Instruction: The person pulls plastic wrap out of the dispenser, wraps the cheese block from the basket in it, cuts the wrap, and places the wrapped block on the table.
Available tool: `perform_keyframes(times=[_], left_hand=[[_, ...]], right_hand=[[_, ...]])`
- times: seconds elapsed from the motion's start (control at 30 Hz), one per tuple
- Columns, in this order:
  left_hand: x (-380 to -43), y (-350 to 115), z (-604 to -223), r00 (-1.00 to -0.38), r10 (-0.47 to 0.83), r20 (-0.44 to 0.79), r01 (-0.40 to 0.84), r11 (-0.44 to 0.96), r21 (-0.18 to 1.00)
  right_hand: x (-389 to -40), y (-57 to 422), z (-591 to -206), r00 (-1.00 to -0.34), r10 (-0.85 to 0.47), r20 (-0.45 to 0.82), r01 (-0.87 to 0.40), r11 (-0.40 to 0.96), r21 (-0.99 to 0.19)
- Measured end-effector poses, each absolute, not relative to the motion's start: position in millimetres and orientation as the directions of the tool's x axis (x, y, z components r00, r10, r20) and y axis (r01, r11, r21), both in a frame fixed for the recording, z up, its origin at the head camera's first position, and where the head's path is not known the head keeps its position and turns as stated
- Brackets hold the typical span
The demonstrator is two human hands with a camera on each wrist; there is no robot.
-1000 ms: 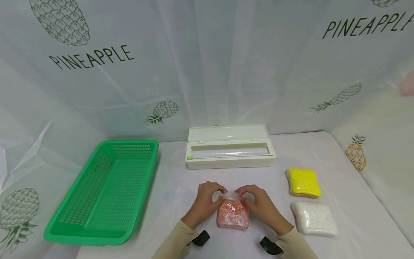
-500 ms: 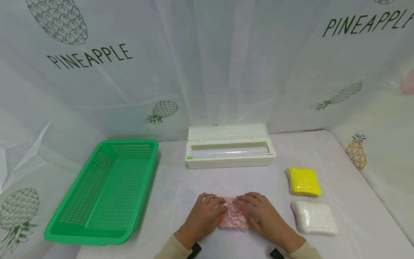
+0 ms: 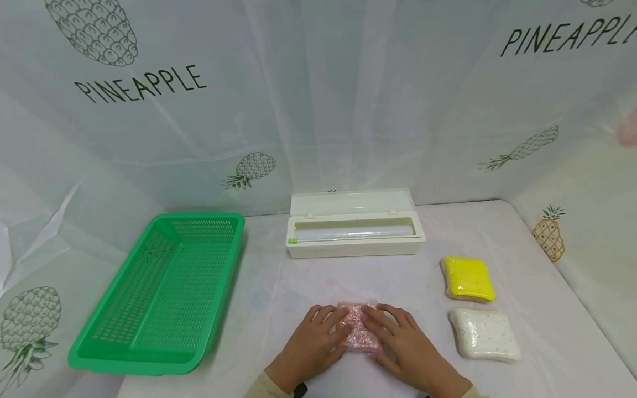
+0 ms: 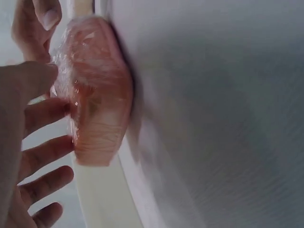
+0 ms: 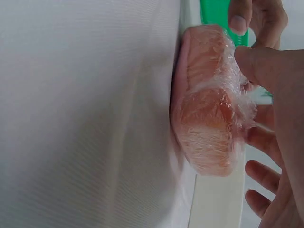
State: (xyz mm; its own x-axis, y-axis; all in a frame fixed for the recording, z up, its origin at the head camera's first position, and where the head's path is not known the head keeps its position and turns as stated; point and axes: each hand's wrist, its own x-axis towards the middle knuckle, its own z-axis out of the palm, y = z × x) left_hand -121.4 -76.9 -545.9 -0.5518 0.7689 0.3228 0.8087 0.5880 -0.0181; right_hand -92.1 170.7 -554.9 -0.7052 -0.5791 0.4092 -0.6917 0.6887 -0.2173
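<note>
A pink, pillow-shaped block [image 3: 359, 331] wrapped in crinkled clear film lies on the white tablecloth between my hands. My left hand [image 3: 313, 342] touches its left side and top with loosely bent fingers; in the left wrist view those fingers [image 4: 50, 149] are spread along the film. From the other side, my right hand [image 3: 410, 348] rests its fingers on the top right of the block. Gathered film bunches up on top of the block [image 5: 204, 114] under the fingertips in the right wrist view. Neither hand is closed round it.
Behind the hands stands a white cling film dispenser [image 3: 354, 250], lid up, with a roll of film [image 3: 354, 232] inside. A green plastic basket [image 3: 134, 365] is at the left. Yellow [image 3: 468, 278] and white [image 3: 485, 334] wrapped blocks lie at the right.
A second ago both hands pinched the film upright at the block's far edge. They have since come down over the block, and the film now lies folded on its top.
</note>
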Motion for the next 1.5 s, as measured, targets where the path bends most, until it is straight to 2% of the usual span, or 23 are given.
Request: perform_keyframes(times=[0.13, 0.37, 0.77, 1.07, 1.27, 1.5], left_hand=[[-119.4, -76.9, -548.6, -0.552, 0.772, 0.317, 0.803, 0.594, -0.048], [-119.7, -76.9, -548.1, -0.556, 0.769, 0.314, 0.801, 0.598, -0.046], [-119.8, -78.4, -549.1, -0.572, 0.777, 0.264, 0.796, 0.603, -0.052], [-118.4, -82.3, -551.9, -0.536, 0.781, 0.320, 0.817, 0.576, -0.034], [-116.8, -77.8, -549.3, -0.555, 0.779, 0.292, 0.800, 0.596, -0.071], [-113.5, -74.0, -550.7, -0.581, 0.781, 0.228, 0.792, 0.607, -0.059]], right_hand=[[-90.8, 170.6, -556.4, -0.678, -0.589, 0.439, -0.716, 0.664, -0.216], [-91.1, 164.7, -555.8, -0.706, -0.588, 0.394, -0.684, 0.710, -0.167], [-92.9, 162.6, -559.4, -0.698, -0.601, 0.389, -0.684, 0.721, -0.113], [-88.7, 170.1, -560.0, -0.689, -0.587, 0.425, -0.682, 0.723, -0.107], [-90.2, 169.0, -560.4, -0.685, -0.596, 0.418, -0.690, 0.716, -0.108], [-90.1, 172.2, -563.0, -0.691, -0.615, 0.380, -0.688, 0.720, -0.086]])
